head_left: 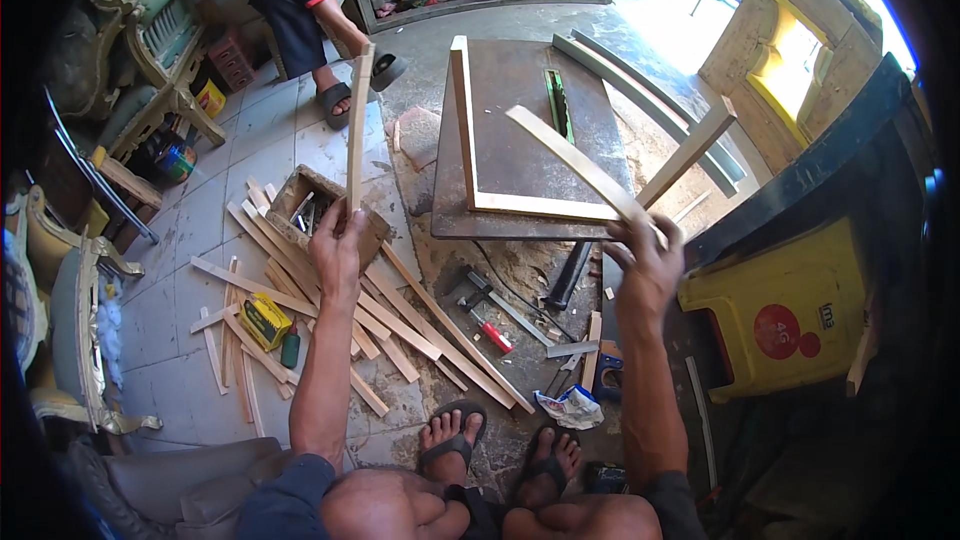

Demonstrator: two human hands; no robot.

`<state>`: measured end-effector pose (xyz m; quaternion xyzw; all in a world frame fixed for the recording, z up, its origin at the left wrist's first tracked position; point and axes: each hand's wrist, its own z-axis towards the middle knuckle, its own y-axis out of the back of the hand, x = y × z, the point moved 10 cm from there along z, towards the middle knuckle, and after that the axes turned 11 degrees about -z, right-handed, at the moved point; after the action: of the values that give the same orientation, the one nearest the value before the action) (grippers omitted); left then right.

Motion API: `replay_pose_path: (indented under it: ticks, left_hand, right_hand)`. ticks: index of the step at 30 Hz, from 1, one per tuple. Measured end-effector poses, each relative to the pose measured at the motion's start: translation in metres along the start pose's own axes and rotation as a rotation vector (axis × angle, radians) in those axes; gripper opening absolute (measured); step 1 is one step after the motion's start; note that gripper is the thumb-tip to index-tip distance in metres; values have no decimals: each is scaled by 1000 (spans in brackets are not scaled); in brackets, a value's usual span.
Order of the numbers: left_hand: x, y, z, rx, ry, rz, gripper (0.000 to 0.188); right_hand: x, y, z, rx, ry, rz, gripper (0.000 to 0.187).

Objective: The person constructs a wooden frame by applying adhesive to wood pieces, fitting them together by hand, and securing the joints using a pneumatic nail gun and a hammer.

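Observation:
My left hand [337, 252] is closed round the lower end of a wooden strip [359, 130], which stands almost upright above an open wooden box [300, 202] of small items. At the front right corner of the saw table [520, 165], my right hand [645, 258] pinches the near end of a second wooden strip [570, 158], slanting up and left over the tabletop. Under it lies a three-sided wooden frame [545, 206], its left side running away from me and its right piece sticking out past the table edge. A green-edged slot [558, 105] shows in the tabletop.
Loose wooden strips [400, 325] are heaped on the tiles, with a yellow box [264, 320] and a green bottle [290, 348]. A clamp [505, 305] and a handsaw [607, 372] lie before my feet. Another person [290, 10] sits at the back left. A yellow stool [780, 305] is right.

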<state>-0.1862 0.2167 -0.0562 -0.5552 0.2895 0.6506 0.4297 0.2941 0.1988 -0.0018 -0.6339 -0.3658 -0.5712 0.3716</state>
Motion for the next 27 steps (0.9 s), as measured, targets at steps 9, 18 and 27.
replay_pose_path:
  ticks: [9, 18, 27]
  left_hand:
    - [-39, -13, -74, 167, -203, 212, 45]
    - [-65, -153, -99, 651, -406, 488, 47]
    - [-35, -167, -89, 386, -461, 556, 49]
  right_hand:
    - [-24, -45, -9, 394, 26, -171, 64]
    - [-68, 28, -29, 197, -87, 27, 48]
    - [-66, 33, 26, 150, 16, -190, 64]
